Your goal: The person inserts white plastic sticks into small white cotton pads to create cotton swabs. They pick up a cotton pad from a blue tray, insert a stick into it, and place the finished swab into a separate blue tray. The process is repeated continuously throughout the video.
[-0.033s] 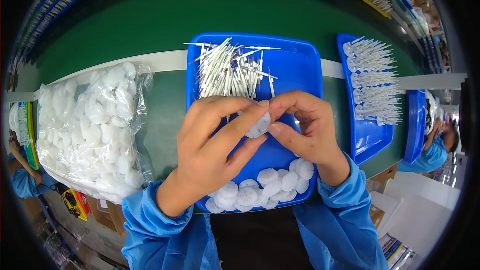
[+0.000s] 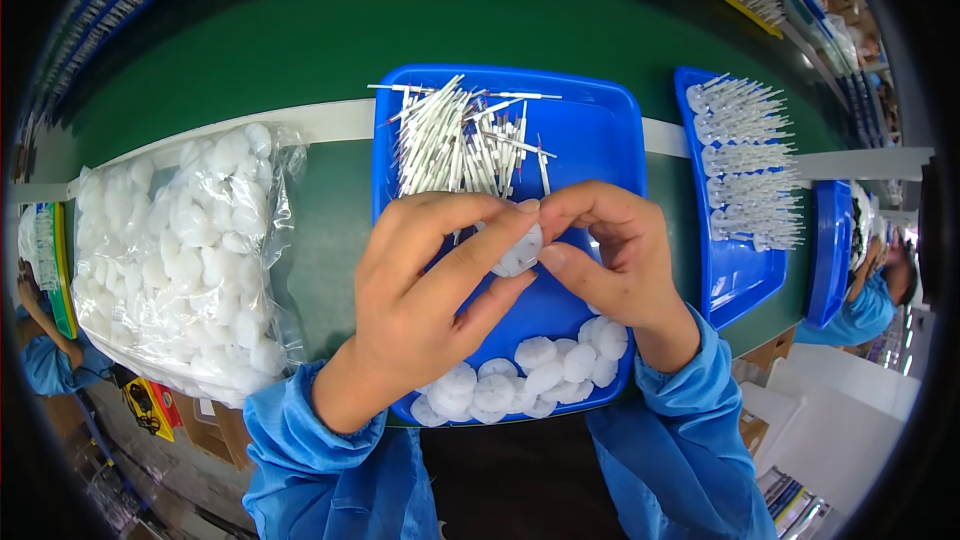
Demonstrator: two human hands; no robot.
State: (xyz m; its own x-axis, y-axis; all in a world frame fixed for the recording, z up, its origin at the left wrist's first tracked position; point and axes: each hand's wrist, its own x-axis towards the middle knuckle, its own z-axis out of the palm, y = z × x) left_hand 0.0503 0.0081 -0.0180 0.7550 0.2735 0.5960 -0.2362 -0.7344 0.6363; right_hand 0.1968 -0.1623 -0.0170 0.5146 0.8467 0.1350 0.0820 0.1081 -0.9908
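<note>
A translucent white plastic disc (image 2: 517, 256) is pinched between my two hands above the blue tray (image 2: 596, 90). My left hand (image 2: 425, 275) closes its fingers on the disc's left side and top. On its right edge, the thumb and index finger of my right hand (image 2: 612, 255) press in; whether a stick is also between these fingertips is hidden. Beyond my hands, a heap of thin white sticks (image 2: 455, 145), some with dark reddish parts, lies in the tray's far left. Along the tray's near edge, several similar discs (image 2: 540, 375) overlap in a loose row.
A clear bag full of white discs (image 2: 185, 250) rests on the green table (image 2: 330, 50) at left. To the right, another blue tray (image 2: 740, 290) holds rows of discs with sticks (image 2: 750, 165). Other people in blue sleeves (image 2: 868, 312) are at both sides.
</note>
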